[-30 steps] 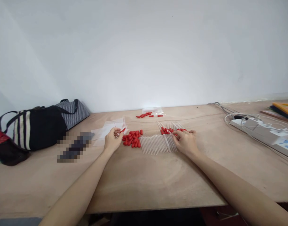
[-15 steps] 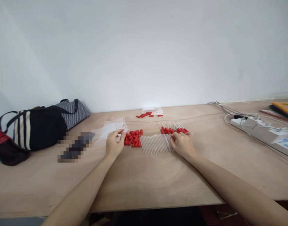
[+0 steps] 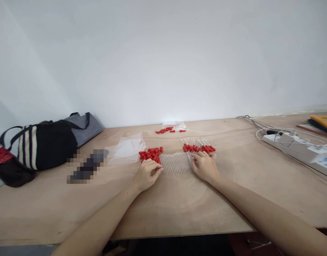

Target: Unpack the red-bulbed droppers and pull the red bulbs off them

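Observation:
A row of clear thin tubes [image 3: 176, 163] lies side by side at the middle of the wooden table [image 3: 179, 206]. My left hand [image 3: 148, 173] rests at the row's left end with its fingers curled in; I cannot see what they hold. Just beyond it lies a pile of loose red caps [image 3: 150, 153]. My right hand [image 3: 205, 164] lies on the row's right end, fingers stretched over the tubes. Behind it sit several tubes with red caps fitted [image 3: 199, 147].
A clear plastic bag [image 3: 126, 149] lies left of the caps, and more red caps [image 3: 168, 130] lie by the wall. Striped cloth bags [image 3: 46, 144] and a blurred dark object [image 3: 87, 165] are at the left. A power strip with cables [image 3: 299, 147] and books [image 3: 322, 122] are at the right.
My left hand has moved from the plastic bag, where it held a red cap, down and right to the tube row's left end. My right hand has settled flat on the tubes.

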{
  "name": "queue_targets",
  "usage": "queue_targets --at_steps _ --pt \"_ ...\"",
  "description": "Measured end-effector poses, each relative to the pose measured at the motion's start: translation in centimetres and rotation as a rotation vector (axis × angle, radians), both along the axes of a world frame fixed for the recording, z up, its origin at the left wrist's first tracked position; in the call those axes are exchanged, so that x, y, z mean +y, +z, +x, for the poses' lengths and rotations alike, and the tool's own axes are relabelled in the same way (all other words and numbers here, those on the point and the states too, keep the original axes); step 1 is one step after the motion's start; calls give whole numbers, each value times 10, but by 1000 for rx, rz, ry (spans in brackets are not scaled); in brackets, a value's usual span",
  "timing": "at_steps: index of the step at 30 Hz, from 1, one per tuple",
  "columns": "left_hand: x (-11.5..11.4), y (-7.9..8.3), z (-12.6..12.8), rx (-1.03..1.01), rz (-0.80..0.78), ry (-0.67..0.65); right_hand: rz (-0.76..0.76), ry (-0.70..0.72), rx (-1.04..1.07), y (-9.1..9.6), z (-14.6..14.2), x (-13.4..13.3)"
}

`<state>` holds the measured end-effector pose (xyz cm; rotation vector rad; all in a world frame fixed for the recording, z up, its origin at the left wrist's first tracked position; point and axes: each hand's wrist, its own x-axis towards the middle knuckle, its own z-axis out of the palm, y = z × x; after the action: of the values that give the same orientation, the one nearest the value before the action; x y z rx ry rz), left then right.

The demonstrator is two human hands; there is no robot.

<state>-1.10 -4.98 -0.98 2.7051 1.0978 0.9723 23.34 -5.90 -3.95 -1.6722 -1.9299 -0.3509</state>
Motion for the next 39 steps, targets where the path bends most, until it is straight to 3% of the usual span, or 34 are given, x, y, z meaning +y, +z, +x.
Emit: queue_targets --at_steps 6,10,20,29,34,39 --pt "-1 0 1 -9 4 -28 -19 9 17 0 1 1" --pt "0 0 1 -9 -2 -24 3 -56 30 6 11 17" --pt "1 0 0 -2 -1 -20 -190 -165 -9 25 5 58" --pt "1 -1 5 -106 -43 -25 -152 -207 131 26 -4 55" --pt "5 1 33 -306 -222 66 15 12 343 26 -21 22" --pt "10 1 69 -600 -641 -20 135 182 300 17 -40 -5"
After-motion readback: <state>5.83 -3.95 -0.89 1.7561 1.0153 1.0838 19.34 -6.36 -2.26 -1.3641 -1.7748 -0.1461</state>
